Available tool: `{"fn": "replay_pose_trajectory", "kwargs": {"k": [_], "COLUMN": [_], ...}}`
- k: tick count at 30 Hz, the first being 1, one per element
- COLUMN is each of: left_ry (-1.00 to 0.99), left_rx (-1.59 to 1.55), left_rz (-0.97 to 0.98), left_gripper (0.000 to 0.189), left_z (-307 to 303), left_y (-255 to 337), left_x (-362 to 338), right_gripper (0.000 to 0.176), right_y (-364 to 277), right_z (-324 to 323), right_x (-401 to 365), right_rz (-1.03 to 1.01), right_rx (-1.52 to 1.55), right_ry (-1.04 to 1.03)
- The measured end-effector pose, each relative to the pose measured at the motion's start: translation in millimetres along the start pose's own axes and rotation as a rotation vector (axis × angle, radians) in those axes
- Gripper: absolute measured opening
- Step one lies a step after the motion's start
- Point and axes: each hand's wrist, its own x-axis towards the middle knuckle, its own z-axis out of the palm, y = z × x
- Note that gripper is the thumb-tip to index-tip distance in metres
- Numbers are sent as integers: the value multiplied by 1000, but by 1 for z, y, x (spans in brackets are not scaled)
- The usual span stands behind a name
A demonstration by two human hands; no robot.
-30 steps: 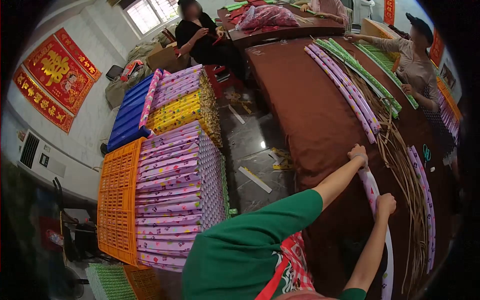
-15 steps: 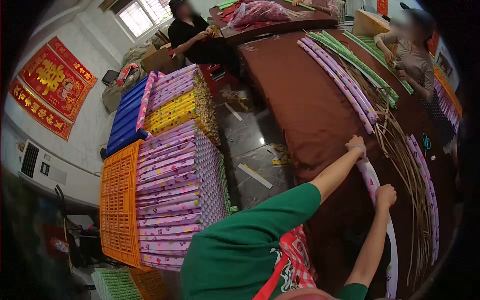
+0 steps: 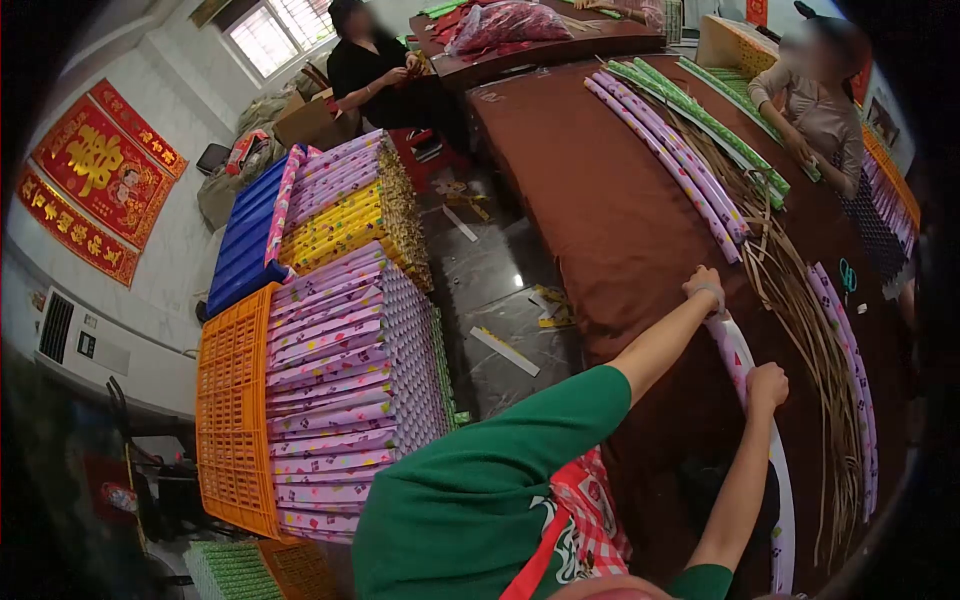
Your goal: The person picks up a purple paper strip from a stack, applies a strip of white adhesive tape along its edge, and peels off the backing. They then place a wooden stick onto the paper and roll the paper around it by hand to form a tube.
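A long strip of purple patterned paper (image 3: 735, 358), white along part of its length, lies on the brown-covered table in front of me. My left hand (image 3: 705, 285) is at its far end, fingers curled down on the paper. Further down the strip, my right hand (image 3: 767, 385) is closed like a fist against its right edge; its fingertips are hidden. To the right of my hands runs a long bundle of thin brown strips (image 3: 800, 310). Two rolled purple tubes (image 3: 665, 155) lie beyond my left hand, and more purple rolls (image 3: 848, 375) are on the right.
Green patterned rolls (image 3: 700, 120) lie across the table, where a co-worker (image 3: 815, 120) sits. Teal scissors (image 3: 848, 276) rest at the right. Stacked purple tubes (image 3: 330, 400) fill an orange crate (image 3: 235, 410) at left. Another person (image 3: 375, 70) sits at the back.
My left hand has shifted very slightly left and toward me, and the right hand slightly up and left. The whole view has shifted a little too. Both hands stay on the paper.
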Motion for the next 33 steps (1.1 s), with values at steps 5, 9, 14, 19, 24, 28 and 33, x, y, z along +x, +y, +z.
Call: {"fn": "replay_pose_trajectory", "kwargs": {"k": [5, 9, 14, 19, 24, 28, 33], "left_ry": [15, 14, 4, 32, 89, 89, 111], "left_rx": [-6, -16, -9, 2, 6, 10, -14], "left_rz": [15, 15, 14, 9, 8, 23, 15], "left_gripper": [82, 85, 87, 69, 56, 57, 46], "left_z": [5, 4, 1, -1, -5, -7, -2], "left_y": [-2, 1, -1, -2, 3, 2, 2], "left_x": [7, 7, 3, -8, -16, -18, -10], "right_gripper": [27, 28, 28, 27, 26, 27, 27], "right_y": [0, 7, 7, 10, 6, 6, 5], "right_z": [-4, 9, 14, 21, 9, 10, 9], "right_x": [-1, 7, 11, 11, 4, 6, 8], "right_rz": [5, -32, -11, -22, -25, -38, -14], "right_rx": [-7, -7, 0, 15, 30, 34, 27], "right_ry": [-11, 37, 38, 79, 41, 86, 48]}}
